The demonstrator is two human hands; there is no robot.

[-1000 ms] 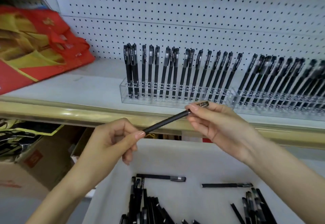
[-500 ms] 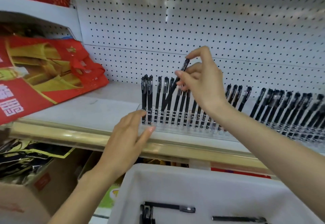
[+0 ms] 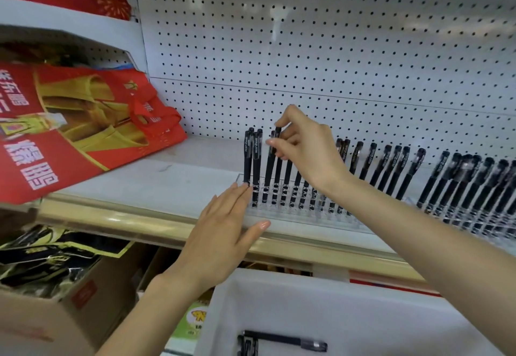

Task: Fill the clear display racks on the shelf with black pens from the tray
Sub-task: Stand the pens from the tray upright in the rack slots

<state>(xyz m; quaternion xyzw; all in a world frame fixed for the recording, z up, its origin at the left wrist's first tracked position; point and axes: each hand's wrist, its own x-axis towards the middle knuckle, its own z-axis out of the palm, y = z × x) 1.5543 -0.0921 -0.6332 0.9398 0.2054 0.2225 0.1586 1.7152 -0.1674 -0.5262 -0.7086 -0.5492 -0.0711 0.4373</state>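
Head view: the right hand [image 3: 307, 149] pinches the cap of a black pen [image 3: 277, 171], upright, tip down at the left end of the clear rack [image 3: 293, 217], by the front edge of the shelf [image 3: 167, 185]. The left hand [image 3: 223, 232], fingers straight, touches that end.

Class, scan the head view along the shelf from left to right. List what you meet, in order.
red and gold bag → left hand at the first clear rack's left end → right hand pinching a pen → second rack of pens
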